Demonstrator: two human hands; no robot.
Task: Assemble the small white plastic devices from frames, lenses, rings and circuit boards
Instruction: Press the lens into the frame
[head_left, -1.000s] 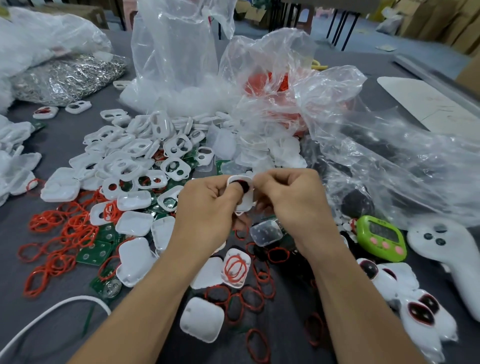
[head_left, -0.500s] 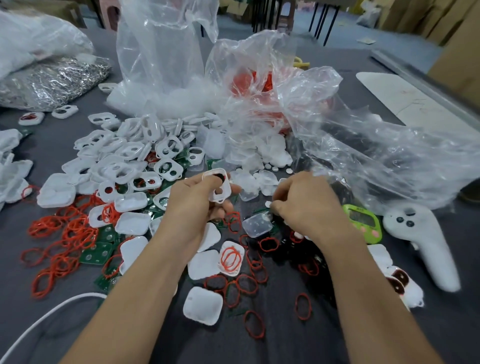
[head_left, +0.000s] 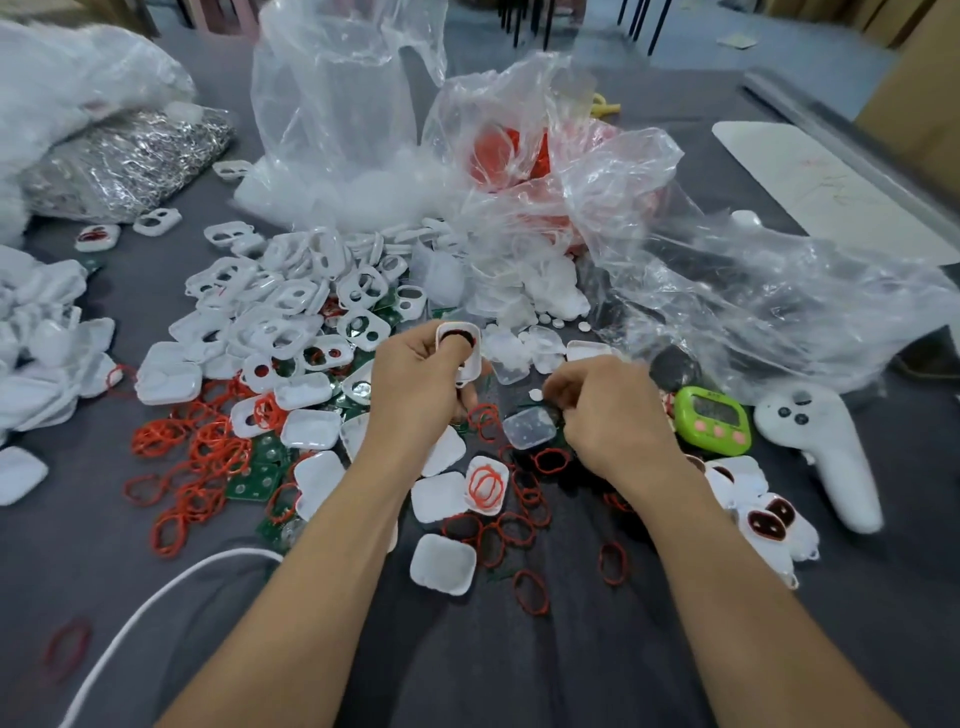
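Left hand (head_left: 415, 395) grips white frame (head_left: 460, 338); right hand (head_left: 613, 415) (grip unclear) near shell (head_left: 483, 462) holding red rings (head_left: 484, 488).

Left hand (head_left: 415, 387) raised, gripping — right hand (head_left: 615, 413) lower, curled

frames (head_left: 291, 312) left, timer (head_left: 712, 420) right of hands (head_left: 519, 400)

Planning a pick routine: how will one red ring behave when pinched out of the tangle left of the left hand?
Probably floppy: the red rings lie in uneven, squashed ovals. Likely very light, being thin loops. It may drag neighbours along, since many overlap.
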